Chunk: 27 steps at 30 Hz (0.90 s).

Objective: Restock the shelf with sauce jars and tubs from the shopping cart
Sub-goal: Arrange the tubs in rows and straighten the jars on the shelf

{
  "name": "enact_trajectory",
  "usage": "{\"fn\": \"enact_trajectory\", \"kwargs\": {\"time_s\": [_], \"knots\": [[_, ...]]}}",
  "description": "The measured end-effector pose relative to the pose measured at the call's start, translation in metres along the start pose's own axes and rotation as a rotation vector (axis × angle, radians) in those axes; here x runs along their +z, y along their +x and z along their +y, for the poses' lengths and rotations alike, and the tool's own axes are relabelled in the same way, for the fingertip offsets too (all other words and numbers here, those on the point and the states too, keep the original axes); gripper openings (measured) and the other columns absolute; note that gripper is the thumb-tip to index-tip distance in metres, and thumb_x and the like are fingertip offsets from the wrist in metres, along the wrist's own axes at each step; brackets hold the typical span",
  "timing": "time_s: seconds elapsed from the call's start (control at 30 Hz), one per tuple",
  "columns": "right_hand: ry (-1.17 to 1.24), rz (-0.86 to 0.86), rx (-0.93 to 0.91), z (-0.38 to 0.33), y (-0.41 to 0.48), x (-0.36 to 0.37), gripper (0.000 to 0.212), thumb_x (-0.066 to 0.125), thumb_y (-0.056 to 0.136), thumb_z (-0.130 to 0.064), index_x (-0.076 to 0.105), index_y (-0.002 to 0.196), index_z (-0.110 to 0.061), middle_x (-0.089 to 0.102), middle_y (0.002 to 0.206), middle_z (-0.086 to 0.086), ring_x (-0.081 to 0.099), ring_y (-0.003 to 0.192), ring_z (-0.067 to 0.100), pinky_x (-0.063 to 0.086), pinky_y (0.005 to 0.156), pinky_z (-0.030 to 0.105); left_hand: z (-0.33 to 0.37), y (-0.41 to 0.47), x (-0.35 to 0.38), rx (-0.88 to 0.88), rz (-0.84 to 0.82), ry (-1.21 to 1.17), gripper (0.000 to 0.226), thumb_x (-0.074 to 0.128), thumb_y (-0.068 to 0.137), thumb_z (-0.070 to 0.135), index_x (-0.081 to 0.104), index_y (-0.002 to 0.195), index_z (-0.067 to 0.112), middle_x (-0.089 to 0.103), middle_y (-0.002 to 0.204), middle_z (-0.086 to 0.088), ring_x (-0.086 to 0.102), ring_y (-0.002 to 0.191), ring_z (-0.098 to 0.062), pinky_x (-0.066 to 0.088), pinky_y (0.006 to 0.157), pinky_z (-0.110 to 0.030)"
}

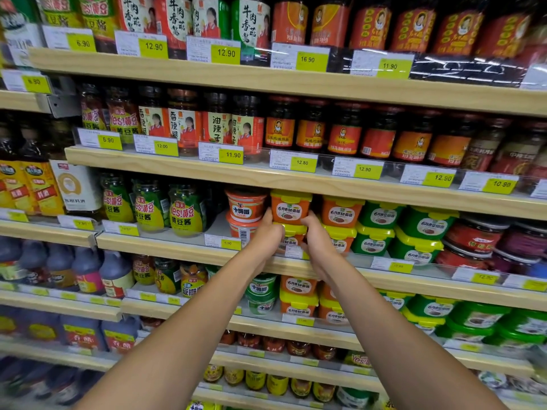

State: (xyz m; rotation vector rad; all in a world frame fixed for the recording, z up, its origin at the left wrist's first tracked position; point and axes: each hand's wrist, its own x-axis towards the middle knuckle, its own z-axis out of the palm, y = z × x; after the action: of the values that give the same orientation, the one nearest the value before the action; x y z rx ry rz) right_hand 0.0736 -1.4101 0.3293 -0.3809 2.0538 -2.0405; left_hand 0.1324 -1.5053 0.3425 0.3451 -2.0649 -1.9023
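Note:
An orange sauce tub with a yellow lid (291,209) sits on top of a second one (293,235) on the third shelf (165,249). My left hand (268,232) grips the left side of this stack, and its fingertips reach the upper tub's lower edge. From the right, my right hand (316,235) holds the same stack with its fingers curled against the upper tub's bottom corner. The lower tub is mostly hidden between my hands. The shopping cart is out of view.
Round orange tubs (245,206) stand stacked just left of the hands, and more orange tubs (340,214) and green tubs (380,216) to the right. Yellow-green jars (186,211) fill the shelf's left part. The shelf board above (266,180) hangs close over the upper tub.

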Motion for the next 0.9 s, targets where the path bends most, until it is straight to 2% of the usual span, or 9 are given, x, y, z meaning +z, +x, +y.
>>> {"fn": "enact_trajectory", "kwargs": {"time_s": [0.07,0.2,0.33,0.43,0.5,0.57,0.63,0.77,0.9], "knots": [[-0.016,-0.008,0.017,0.001,-0.003,-0.006,0.034,0.046,0.093,-0.030,0.056,0.126,-0.029,0.066,0.119,-0.004,0.059,0.111,0.015,0.044,0.093,0.035,-0.007,-0.007,0.003,0.028,0.046,0.055,0.054,0.047,0.090,-0.001,0.048,0.132,0.033,0.059,0.124,0.003,0.058,0.113,-0.018,0.053,0.095,-0.037],[-0.057,0.095,-0.018,0.013,-0.009,-0.029,0.040,0.042,0.101,-0.019,0.053,0.139,-0.025,0.057,0.139,-0.001,0.052,0.128,0.017,0.041,0.111,0.044,-0.039,-0.016,0.008,0.155,0.296,0.186,0.044,0.053,0.091,0.017,0.054,0.132,0.032,0.053,0.129,0.010,0.052,0.119,-0.014,0.048,0.104,-0.042],[-0.011,0.349,-0.100,0.022,-0.022,-0.060,0.034,0.040,0.098,-0.012,0.069,0.103,-0.030,0.068,0.114,-0.008,0.063,0.109,0.014,0.053,0.099,0.046,-0.035,-0.023,0.029,0.126,0.106,0.076,0.038,0.046,0.102,0.007,0.056,0.131,0.029,0.060,0.131,0.007,0.060,0.112,-0.010,0.050,0.086,-0.023],[0.044,0.475,-0.113,0.019,-0.021,-0.081,0.035,0.039,0.096,-0.015,0.066,0.114,-0.028,0.066,0.116,-0.004,0.061,0.106,0.015,0.054,0.089,0.037,-0.022,-0.021,0.049,0.074,-0.036,0.046,0.050,0.042,0.101,0.003,0.052,0.142,0.030,0.052,0.135,0.016,0.054,0.126,-0.011,0.048,0.097,-0.027],[0.014,0.455,-0.073,0.013,-0.017,-0.089,0.036,0.036,0.098,-0.017,0.060,0.123,-0.023,0.062,0.115,-0.005,0.057,0.100,0.011,0.049,0.080,0.024,-0.013,-0.015,0.062,0.034,-0.083,0.047,0.060,0.041,0.099,-0.001,0.044,0.150,0.029,0.051,0.132,0.013,0.056,0.111,-0.006,0.047,0.093,-0.025],[-0.062,0.388,-0.016,0.013,-0.006,-0.096,0.038,0.036,0.090,-0.032,0.064,0.115,-0.024,0.066,0.111,-0.002,0.061,0.100,0.016,0.052,0.088,0.036,-0.006,-0.007,0.073,-0.002,-0.107,0.049,0.067,0.043,0.095,-0.003,0.038,0.153,0.030,0.054,0.132,0.008,0.056,0.095,-0.005,0.049,0.087,-0.026],[-0.085,0.358,0.017,0.025,0.016,-0.105,0.044,0.037,0.080,-0.042,0.069,0.102,-0.021,0.071,0.104,0.005,0.066,0.098,0.025,0.053,0.093,0.050,-0.003,0.000,0.082,-0.032,-0.118,0.055,0.072,0.044,0.092,-0.002,0.035,0.155,0.032,0.056,0.137,0.004,0.056,0.098,-0.007,0.052,0.088,-0.030],[-0.138,0.341,0.083,0.013,0.016,-0.102,0.034,0.040,0.088,-0.038,0.069,0.095,-0.020,0.072,0.094,0.004,0.068,0.088,0.022,0.055,0.079,0.040,-0.002,0.006,0.089,-0.056,-0.106,0.081,0.074,0.045,0.091,-0.003,0.031,0.156,0.030,0.055,0.132,0.005,0.053,0.111,-0.015,0.048,0.092,-0.032],[-0.183,0.306,0.067,0.031,0.030,-0.108,0.044,0.039,0.078,-0.050,0.068,0.104,-0.029,0.072,0.105,-0.002,0.066,0.099,0.019,0.054,0.091,0.045,-0.007,0.011,0.087,-0.050,-0.111,0.055,0.077,0.045,0.085,-0.006,0.036,0.154,0.026,0.060,0.132,0.001,0.059,0.110,-0.014,0.053,0.094,-0.033]]}}
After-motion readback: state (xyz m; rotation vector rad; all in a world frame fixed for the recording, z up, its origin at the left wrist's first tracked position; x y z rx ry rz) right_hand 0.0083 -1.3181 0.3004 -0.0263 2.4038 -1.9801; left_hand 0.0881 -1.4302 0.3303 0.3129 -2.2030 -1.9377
